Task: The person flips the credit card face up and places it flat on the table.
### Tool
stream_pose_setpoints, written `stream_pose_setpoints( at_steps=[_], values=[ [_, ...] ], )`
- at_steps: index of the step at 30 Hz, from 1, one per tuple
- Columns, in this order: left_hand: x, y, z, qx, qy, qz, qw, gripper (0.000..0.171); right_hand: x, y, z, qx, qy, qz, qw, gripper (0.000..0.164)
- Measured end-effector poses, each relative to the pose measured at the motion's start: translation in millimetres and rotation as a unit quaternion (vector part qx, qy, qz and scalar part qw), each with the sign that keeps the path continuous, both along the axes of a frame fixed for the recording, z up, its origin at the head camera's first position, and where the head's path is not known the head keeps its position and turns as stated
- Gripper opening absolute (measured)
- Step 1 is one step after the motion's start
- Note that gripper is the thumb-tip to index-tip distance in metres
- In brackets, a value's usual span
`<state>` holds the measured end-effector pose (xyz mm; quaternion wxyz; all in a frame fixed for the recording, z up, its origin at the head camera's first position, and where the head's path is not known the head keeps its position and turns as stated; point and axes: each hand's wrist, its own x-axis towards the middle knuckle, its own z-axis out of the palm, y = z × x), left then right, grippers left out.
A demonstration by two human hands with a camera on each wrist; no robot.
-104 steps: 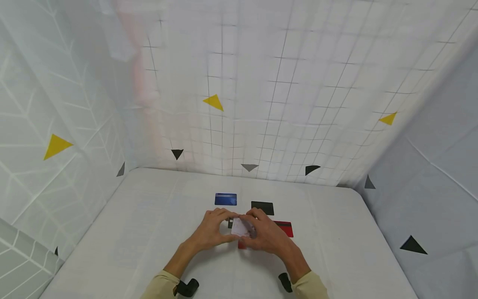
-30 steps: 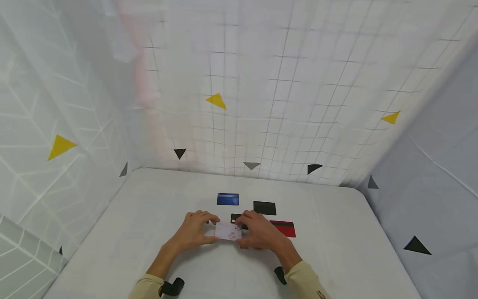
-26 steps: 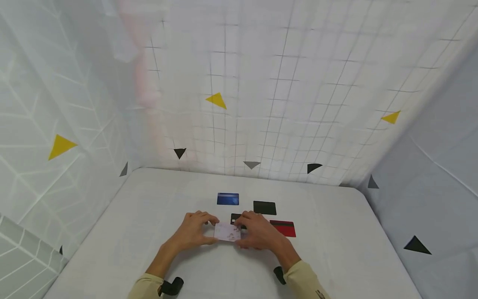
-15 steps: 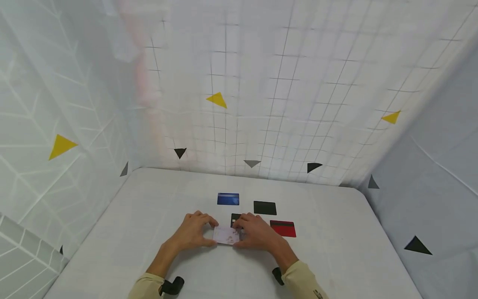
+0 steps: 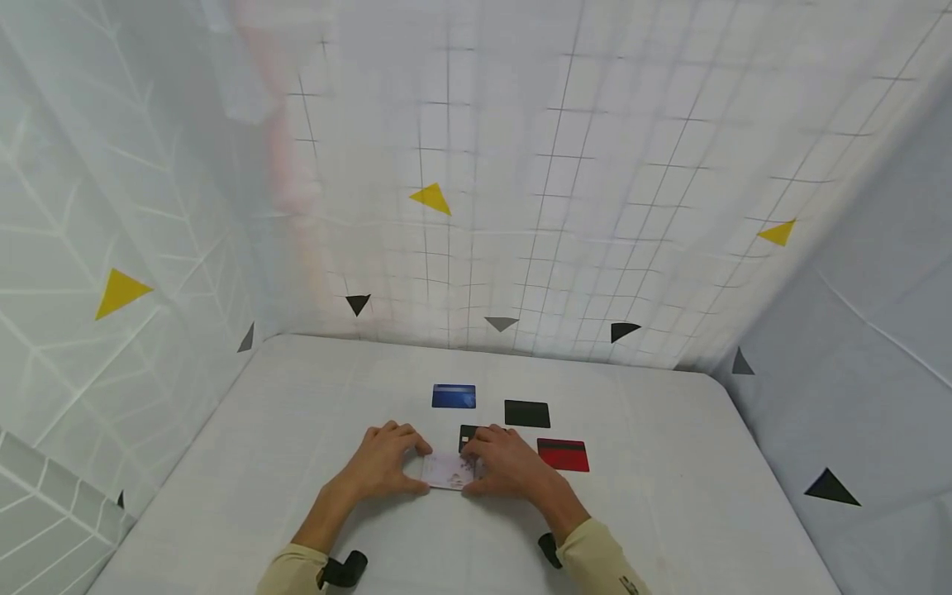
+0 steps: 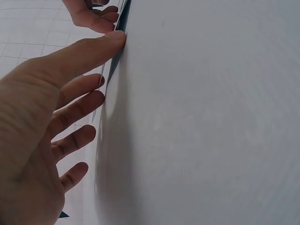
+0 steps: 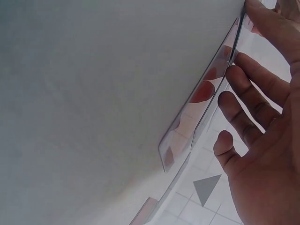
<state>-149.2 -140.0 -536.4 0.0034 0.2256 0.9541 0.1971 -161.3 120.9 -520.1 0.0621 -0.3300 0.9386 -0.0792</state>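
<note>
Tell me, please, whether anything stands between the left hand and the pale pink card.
Nothing visible does: the left hand pinches one end of the pale pink card, and the right hand holds the other.

Five cards: one blue card (image 5: 454, 396) farthest, one dark card (image 5: 527, 413) right of it, one red card (image 5: 563, 455) right, one partly hidden black card (image 5: 467, 437), one pale card (image 5: 448, 471) nearest; two hands, left hand (image 5: 382, 460), right hand (image 5: 509, 464); two sleeves (image 5: 601, 558); one table (image 5: 253, 471); three yellow triangles (image 5: 121, 292); seven grey or black triangular marks (image 5: 829, 487)
</note>
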Motion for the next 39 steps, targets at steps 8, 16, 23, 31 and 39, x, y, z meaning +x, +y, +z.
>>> stream_pose_setpoints(
  at_steps=[8,16,23,31,39],
  values=[
    [-1.1,-1,-1.7,0.003,0.001,0.003,1.0,0.054,0.6,-2,2.1,0.008,0.002,-0.003,1.0,0.055],
    [-1.9,1,1.9,0.003,-0.008,0.006,0.9999,0.054,-2.2,0,3.2,0.006,-0.004,-0.004,1.0,0.056],
    [-3.3,3,2.2,0.003,-0.01,0.008,0.9999,0.054,-5.0,3,0.5,0.005,-0.008,-0.006,1.0,0.058],
    [-5.2,11,1.5,0.008,-0.017,0.001,0.9998,0.055,-7.4,9,1.3,-0.009,-0.002,0.002,1.0,0.057],
    [-10.4,30,2.6,0.01,0.016,-0.01,0.9998,0.053,-12.6,24,0.7,-0.037,0.005,0.0,0.999,0.054]
  ],
)
